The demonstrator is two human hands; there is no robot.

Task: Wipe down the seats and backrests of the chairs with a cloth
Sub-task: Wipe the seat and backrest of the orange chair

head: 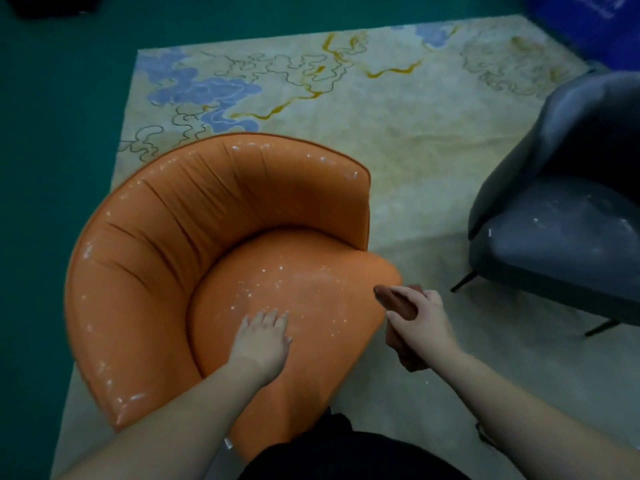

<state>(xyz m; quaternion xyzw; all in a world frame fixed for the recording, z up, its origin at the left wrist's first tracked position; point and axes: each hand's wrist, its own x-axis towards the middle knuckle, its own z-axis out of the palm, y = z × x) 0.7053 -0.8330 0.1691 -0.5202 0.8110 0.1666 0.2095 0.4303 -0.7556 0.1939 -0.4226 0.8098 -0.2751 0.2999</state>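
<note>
Orange leather tub chair with a curved, pleated backrest (194, 216) sits centre-left on a pale rug with blue and yellow wavy patterns (398, 133), its seat opening toward the near right. White specks and flakes are scattered over the seat cushion and along the top rim of the backrest. Left hand (265, 336) lies flat on the near part of the seat, fingers straight and spread a little, palm down, gripping nothing. Right hand (420, 318) is just off the right edge of the seat, over the rug, fingers curled round a bunched reddish-brown cloth (401, 304); one end of the cloth pokes out toward the seat edge, the other end hangs below the wrist. Cannot tell whether the cloth tip touches the seat edge or sits just beside it. The two hands are apart, with the speckled right part of the seat between them. Dark grey upholstered chair with thin black legs (568, 223) stands to the right, well apart from the orange one, with a few white marks on its seat. Dark green floor (52, 133) borders the rug on the left and far sides.
</note>
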